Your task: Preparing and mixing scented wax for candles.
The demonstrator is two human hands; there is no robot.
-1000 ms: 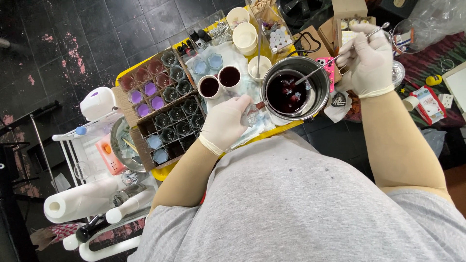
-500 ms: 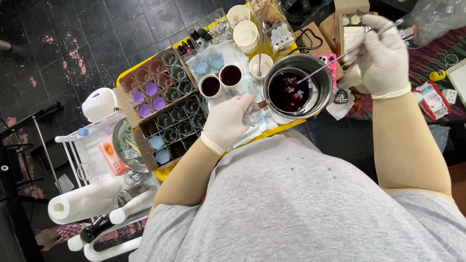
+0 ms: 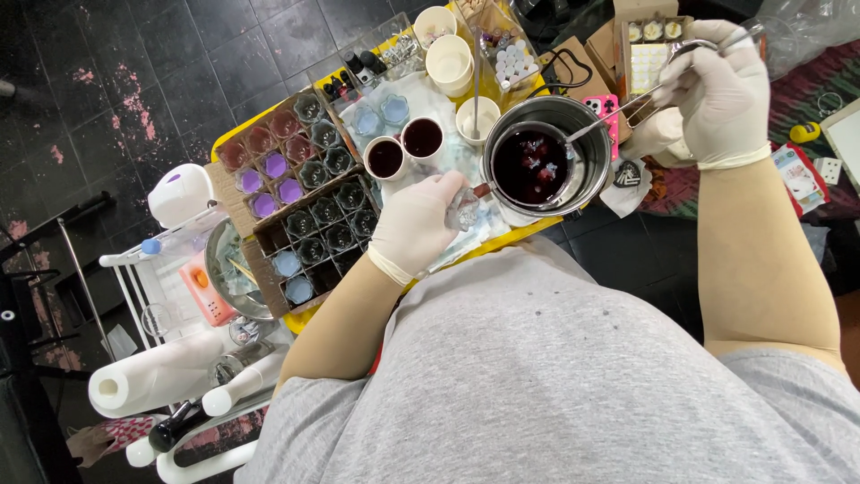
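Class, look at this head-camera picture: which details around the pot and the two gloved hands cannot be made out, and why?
- What the left hand grips beside the metal pot: the glove covers it.
- The tip of the utensil held by the right hand: sunk in the dark red liquid.
- The lumps in the liquid: too small to identify.
- The cardboard tray of small glasses: their contents are too small to tell.

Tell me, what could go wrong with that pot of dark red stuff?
1. The pot sits near the yellow table's edge, close to the person's body; a bump might tip the dark liquid onto the grey shirt.
2. The right hand holds a long spoon in the pot; lifting it could drip onto the pink phone.
3. The left hand rests beside two full small cups and might knock them.
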